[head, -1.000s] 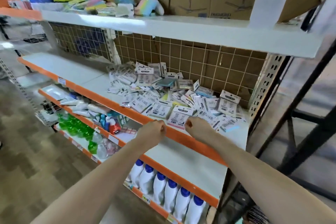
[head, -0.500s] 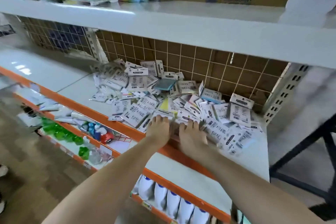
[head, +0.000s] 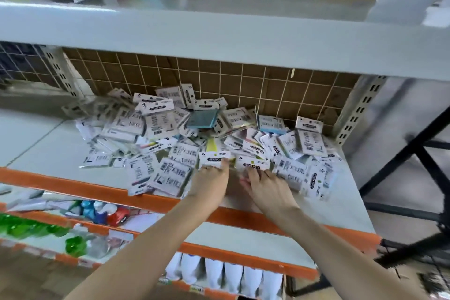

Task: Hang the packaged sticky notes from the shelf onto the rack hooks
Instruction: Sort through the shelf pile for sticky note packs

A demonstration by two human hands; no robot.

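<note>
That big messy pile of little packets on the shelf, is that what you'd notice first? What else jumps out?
Yes, the heap of sticky note packets sprawled across the grey shelf in front of the wire grid catches the eye first. Next come the two bare arms reaching in: the left hand and right hand each touch a packet at the pile's front edge. Below, white bottles stand in a row.

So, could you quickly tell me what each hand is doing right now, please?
Left hand: grips a sticky-note pack.
Right hand: grips another pack.
</note>
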